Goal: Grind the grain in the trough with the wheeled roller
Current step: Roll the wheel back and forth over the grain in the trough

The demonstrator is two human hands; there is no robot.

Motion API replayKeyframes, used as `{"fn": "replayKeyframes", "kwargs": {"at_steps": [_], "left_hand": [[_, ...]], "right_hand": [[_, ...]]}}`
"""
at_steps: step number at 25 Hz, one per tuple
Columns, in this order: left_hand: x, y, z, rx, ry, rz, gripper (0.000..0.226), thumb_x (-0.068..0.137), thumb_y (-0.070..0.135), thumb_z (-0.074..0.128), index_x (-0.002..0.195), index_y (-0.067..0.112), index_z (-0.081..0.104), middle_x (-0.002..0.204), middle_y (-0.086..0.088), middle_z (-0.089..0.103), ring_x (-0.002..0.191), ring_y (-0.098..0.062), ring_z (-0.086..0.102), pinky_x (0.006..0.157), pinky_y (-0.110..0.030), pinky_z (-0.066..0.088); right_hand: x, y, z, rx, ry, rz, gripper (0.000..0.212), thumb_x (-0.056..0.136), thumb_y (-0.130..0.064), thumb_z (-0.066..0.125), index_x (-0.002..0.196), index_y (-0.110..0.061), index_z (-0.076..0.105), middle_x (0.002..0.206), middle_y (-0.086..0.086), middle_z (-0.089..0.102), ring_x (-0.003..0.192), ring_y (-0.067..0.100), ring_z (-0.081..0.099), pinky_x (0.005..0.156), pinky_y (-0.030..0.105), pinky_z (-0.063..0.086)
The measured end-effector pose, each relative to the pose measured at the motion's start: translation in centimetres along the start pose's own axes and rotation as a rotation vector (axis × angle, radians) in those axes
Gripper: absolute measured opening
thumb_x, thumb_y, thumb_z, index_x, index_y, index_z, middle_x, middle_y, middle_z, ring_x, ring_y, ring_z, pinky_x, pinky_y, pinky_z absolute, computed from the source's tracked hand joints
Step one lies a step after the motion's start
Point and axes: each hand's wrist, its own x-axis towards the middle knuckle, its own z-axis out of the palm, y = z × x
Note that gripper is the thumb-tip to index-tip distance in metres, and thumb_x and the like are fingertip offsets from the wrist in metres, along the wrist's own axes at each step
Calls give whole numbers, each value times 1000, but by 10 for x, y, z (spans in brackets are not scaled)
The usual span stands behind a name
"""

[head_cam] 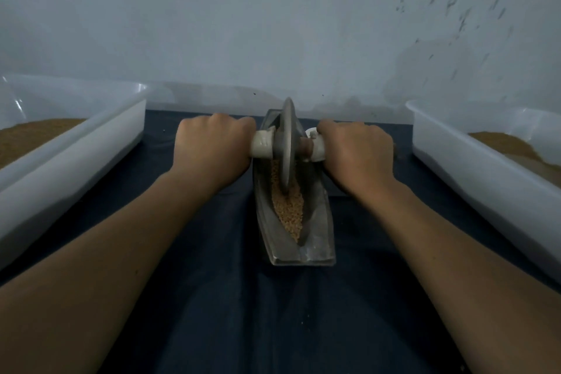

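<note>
- Grey metal forms the boat-shaped trough (315, 252), which lies on a dark blue cloth (273, 328) at the middle of the view, its long axis running from six o'clock to twelve o'clock.
- Pale tan grain (288, 209) lies in the trough's groove, showing from the roller down toward the six o'clock end. What lies beyond the roller is hidden.
- The wheeled roller (287, 149) sits in the twelve o'clock half of the trough. Its thin grey disc (288, 118) stands upright on edge in the groove, with the lower rim down in the grain.
- A whitish handle (263, 144) crosses the disc, sticking out toward nine o'clock and three o'clock above the trough's walls.
- The left hand (209, 149) is at nine o'clock of the disc, fingers curled tight round its end of the handle, with its back toward the camera.
- The right hand (358, 155) is at three o'clock of the disc, wrapped the same way round the other end. A short stub of handle shows between fist and disc.
- The left forearm (121, 237) reaches in from seven o'clock and the right forearm (455, 246) from five o'clock.
- A translucent white left tub (91, 143) sits at nine o'clock, well apart from the trough, with the left pile (30, 133) of brown granules inside.
- The right tub (455, 155), of the same kind, sits at three o'clock and holds the right pile (501, 143).
- A pale, blotched wall (243, 24) rises at twelve o'clock, just past the trough's far end.
</note>
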Motion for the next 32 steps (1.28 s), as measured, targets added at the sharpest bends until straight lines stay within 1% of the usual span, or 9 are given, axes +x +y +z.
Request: {"fn": "replayKeyframes", "kwargs": {"at_steps": [3, 6, 10, 12, 17, 21, 26, 30, 32], "left_hand": [[15, 0, 13, 12, 21, -31, 22, 74, 17, 69, 68, 21, 48, 56, -5, 51, 46, -30, 49, 48, -23, 12], [23, 0, 18, 20, 29, -34, 20, 73, 17, 69, 69, 21, 49, 53, -1, 37, 44, -22, 33, 48, -21, 9], [14, 0, 12, -21, -8, -52, 16, 76, 18, 66, 71, 21, 50, 57, -2, 46, 47, -27, 42, 47, -24, 14], [0, 1, 1, -36, -18, -60, 20, 76, 18, 64, 70, 20, 45, 56, -1, 42, 46, -25, 39, 47, -24, 14], [-29, 1, -41, -4, -17, 27, 30, 66, 20, 68, 65, 21, 38, 50, 3, 32, 41, -18, 17, 48, -21, 6], [-30, 3, -46, 18, -28, 41, 35, 66, 23, 71, 66, 22, 36, 52, 3, 31, 43, -18, 21, 49, -22, 6], [-11, 1, -10, 6, -16, -17, 26, 76, 23, 63, 68, 23, 39, 55, 2, 36, 47, -23, 34, 47, -25, 14], [14, 0, 12, 4, -6, -46, 14, 79, 23, 63, 71, 23, 51, 62, -4, 51, 52, -29, 51, 48, -27, 18], [22, -2, 18, 0, -10, -50, 8, 80, 22, 63, 75, 23, 57, 61, -2, 47, 51, -27, 45, 47, -25, 18]], "right_hand": [[17, 1, 18, 5, 8, 20, 10, 85, -21, 68, 93, -20, 63, 72, 5, 65, 64, 31, 60, 49, 28, 16], [23, 2, 29, 20, 33, 59, 10, 83, -20, 68, 90, -18, 62, 70, 7, 63, 61, 32, 58, 48, 27, 14], [20, 1, 13, 38, -12, 20, 11, 81, -17, 69, 90, -18, 63, 70, 7, 63, 62, 32, 59, 49, 29, 19], [10, 0, -2, 29, -50, -1, 13, 80, -19, 70, 89, -20, 61, 70, 3, 63, 62, 29, 58, 53, 32, 24], [-32, -2, -38, 50, -9, 2, 41, 63, -8, 76, 72, -26, 40, 53, -5, 37, 47, 25, 32, 50, 28, 28], [-36, -4, -37, 32, -42, 42, 35, 69, -11, 74, 73, -26, 43, 52, -9, 24, 48, 26, 32, 51, 28, 27], [-11, -3, -12, 27, -15, 13, 18, 77, -16, 71, 79, -22, 54, 66, -1, 60, 58, 28, 54, 57, 32, 22], [16, 0, 13, -7, -6, 31, 6, 86, -20, 65, 90, -18, 61, 71, 6, 64, 63, 32, 59, 50, 30, 18], [27, 1, 21, -2, -31, 24, 6, 86, -16, 63, 88, -18, 57, 72, 7, 63, 64, 33, 59, 50, 30, 18]]}}
